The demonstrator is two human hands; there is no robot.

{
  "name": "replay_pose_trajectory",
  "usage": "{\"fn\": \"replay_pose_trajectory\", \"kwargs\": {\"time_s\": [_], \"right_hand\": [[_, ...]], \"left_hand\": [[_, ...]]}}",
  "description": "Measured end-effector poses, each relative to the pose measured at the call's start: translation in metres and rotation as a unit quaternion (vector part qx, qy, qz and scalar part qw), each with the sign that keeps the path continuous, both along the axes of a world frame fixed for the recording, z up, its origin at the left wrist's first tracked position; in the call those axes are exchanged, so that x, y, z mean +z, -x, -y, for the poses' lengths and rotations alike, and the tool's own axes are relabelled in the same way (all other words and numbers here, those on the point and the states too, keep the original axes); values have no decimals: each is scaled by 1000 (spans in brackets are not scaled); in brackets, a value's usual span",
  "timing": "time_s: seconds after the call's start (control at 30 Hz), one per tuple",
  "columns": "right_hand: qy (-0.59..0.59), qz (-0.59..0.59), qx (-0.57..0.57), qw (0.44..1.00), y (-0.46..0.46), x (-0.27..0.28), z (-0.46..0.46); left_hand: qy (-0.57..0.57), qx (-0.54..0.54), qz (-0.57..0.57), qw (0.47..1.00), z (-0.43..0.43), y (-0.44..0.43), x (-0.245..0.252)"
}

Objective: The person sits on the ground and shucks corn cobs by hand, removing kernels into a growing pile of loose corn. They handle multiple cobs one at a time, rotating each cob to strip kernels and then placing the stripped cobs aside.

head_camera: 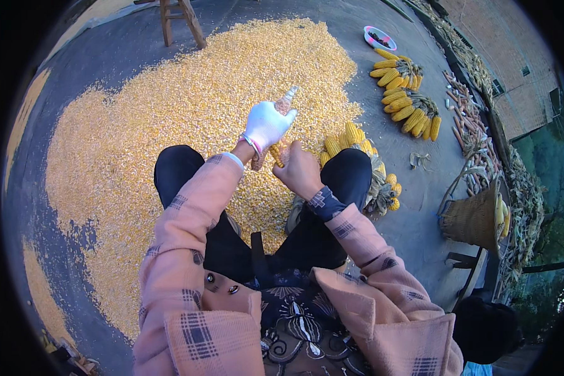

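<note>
My left hand [269,124], in a white knit glove, grips a mostly bare pinkish corn cob [282,105] with a pale tip pointing away from me. Below the glove, a partly shelled ear of corn [277,154] with a strip of yellow kernels lies against it. My bare right hand [301,170] holds this ear, its thumb near the kernels; the fingers hide part of it. Both hands meet above a wide spread of loose corn kernels [207,108], between my knees. Beside my right knee lies a bundle of yellow corn ears [355,135], partly hidden by the leg.
Two more bundles, the far corn ears [389,76] and the nearer ones [416,121], lie at right. Beyond are a basin [379,38] with dark contents, a pile of bare cobs [470,122] and a woven basket [467,221]. A wooden stool [181,21] stands at the back.
</note>
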State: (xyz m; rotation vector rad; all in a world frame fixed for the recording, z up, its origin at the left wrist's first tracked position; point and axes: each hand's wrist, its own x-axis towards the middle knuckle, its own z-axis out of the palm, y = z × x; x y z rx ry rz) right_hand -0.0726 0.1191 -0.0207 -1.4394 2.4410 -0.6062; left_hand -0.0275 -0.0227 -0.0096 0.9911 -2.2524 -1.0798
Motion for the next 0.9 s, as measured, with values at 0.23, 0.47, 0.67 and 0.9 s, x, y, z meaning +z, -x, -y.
{"fn": "replay_pose_trajectory", "kwargs": {"time_s": [0.23,0.47,0.67,0.9], "right_hand": [[3,326,14,945,46,19,31],[-98,414,54,903,58,34,65],[-67,49,74,994,36,-7,91],[41,128,82,988,55,-43,106]], "left_hand": [[-253,-19,-212,944,46,-15,-2],[264,-128,-14,956,34,-30,18],[33,60,49,996,61,-3,-11],[-299,107,-183,930,103,-10,-46]]}}
